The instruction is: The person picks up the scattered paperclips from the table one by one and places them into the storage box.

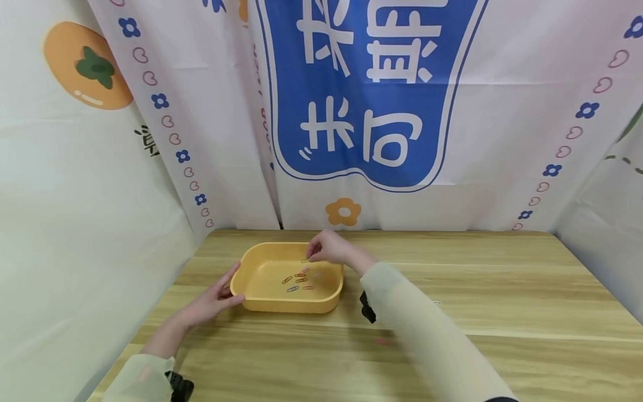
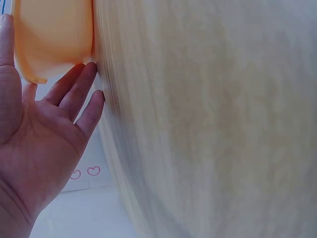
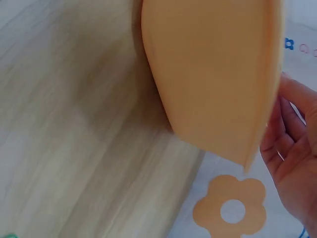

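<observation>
A yellow plastic tray point(image 1: 301, 306) sits on the table at the left, with several coloured paper clips on its floor, among them a blue one point(image 1: 293, 289) and an orange one point(image 1: 287, 280). Against the tray's left end rests my left hand point(image 1: 213, 301), thumb by the front corner and fingers spread along the side. In the left wrist view those fingers point(image 2: 74, 96) look nearly straight. My right hand point(image 1: 329, 247) is over the tray's back right part, pinching a yellowish paper clip point(image 1: 305, 261) at its fingertips. The tray wall point(image 3: 213, 74) hides part of that hand in the right wrist view.
On the wooden table point(image 1: 502, 279), a white paper clip point(image 1: 437, 302) and a pink one point(image 1: 382, 341) lie to the right of the tray, close by my right sleeve. A printed cloth point(image 1: 452, 206) hangs behind the table's back edge.
</observation>
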Action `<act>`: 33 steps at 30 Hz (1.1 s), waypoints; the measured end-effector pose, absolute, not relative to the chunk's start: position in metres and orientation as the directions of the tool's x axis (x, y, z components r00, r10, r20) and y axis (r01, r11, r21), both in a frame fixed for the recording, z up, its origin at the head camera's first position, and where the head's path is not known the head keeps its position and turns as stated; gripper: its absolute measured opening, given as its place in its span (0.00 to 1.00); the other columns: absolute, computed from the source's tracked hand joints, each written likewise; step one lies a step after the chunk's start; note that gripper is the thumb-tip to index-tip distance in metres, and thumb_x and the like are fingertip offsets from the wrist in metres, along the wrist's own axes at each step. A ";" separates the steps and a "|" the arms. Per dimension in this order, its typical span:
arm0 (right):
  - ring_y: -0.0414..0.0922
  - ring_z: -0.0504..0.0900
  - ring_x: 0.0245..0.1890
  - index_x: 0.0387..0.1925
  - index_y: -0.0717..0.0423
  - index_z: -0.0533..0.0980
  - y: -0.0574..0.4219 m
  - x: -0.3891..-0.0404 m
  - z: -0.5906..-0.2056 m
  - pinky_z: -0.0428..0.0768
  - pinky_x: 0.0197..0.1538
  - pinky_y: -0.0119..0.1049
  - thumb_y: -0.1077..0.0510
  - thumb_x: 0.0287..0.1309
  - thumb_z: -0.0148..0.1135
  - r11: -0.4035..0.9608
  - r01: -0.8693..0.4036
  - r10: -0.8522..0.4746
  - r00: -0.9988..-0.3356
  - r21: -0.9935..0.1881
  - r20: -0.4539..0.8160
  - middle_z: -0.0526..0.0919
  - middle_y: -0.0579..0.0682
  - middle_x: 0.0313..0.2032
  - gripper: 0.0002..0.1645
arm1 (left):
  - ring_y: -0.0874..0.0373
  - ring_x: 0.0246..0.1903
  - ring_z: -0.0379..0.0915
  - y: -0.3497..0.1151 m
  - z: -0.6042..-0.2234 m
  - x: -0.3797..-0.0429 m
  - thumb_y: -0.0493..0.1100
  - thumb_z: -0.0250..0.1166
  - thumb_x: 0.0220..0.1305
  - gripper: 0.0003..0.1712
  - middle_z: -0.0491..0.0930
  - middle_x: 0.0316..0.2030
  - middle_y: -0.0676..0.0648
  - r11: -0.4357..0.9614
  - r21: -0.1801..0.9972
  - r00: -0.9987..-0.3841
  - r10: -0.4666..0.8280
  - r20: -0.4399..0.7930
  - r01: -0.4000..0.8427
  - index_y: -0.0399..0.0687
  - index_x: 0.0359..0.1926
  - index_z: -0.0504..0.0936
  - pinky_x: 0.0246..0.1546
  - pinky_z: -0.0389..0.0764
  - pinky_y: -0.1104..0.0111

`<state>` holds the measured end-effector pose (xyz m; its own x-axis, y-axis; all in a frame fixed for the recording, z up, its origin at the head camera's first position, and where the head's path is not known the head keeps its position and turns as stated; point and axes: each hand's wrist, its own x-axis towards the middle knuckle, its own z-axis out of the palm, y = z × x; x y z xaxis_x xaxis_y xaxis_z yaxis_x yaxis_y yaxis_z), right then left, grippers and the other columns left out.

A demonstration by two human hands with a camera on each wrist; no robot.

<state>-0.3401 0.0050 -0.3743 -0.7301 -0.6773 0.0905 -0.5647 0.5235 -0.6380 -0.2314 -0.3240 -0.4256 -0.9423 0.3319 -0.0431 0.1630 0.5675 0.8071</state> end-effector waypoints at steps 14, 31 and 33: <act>0.37 0.80 0.31 0.28 0.56 0.83 -0.007 -0.347 -0.389 0.77 0.39 0.28 0.67 0.54 0.70 0.602 -0.567 -0.657 -0.752 -0.561 0.054 0.84 0.45 0.28 0.04 | 0.35 0.63 0.63 -0.321 -0.423 -0.230 0.47 0.62 0.69 0.50 0.50 0.70 0.26 0.559 0.813 -0.941 0.337 -0.038 0.167 0.49 0.78 0.37 0.60 0.65 0.46; 0.39 0.81 0.33 0.33 0.60 0.84 0.046 -0.341 -0.359 0.78 0.39 0.30 0.64 0.55 0.70 0.512 -0.628 -0.686 -0.710 -0.586 0.160 0.84 0.45 0.31 0.03 | 0.33 0.62 0.62 -0.322 -0.422 -0.230 0.48 0.62 0.69 0.50 0.50 0.69 0.25 0.576 0.802 -0.945 0.323 -0.047 0.157 0.50 0.78 0.37 0.60 0.64 0.45; 0.39 0.81 0.33 0.33 0.60 0.84 0.057 -0.341 -0.357 0.79 0.39 0.30 0.64 0.56 0.69 0.501 -0.627 -0.689 -0.706 -0.597 0.163 0.84 0.45 0.31 0.02 | 0.33 0.62 0.62 -0.321 -0.423 -0.230 0.48 0.62 0.69 0.50 0.52 0.68 0.24 0.580 0.799 -0.945 0.324 -0.047 0.158 0.49 0.78 0.37 0.60 0.64 0.45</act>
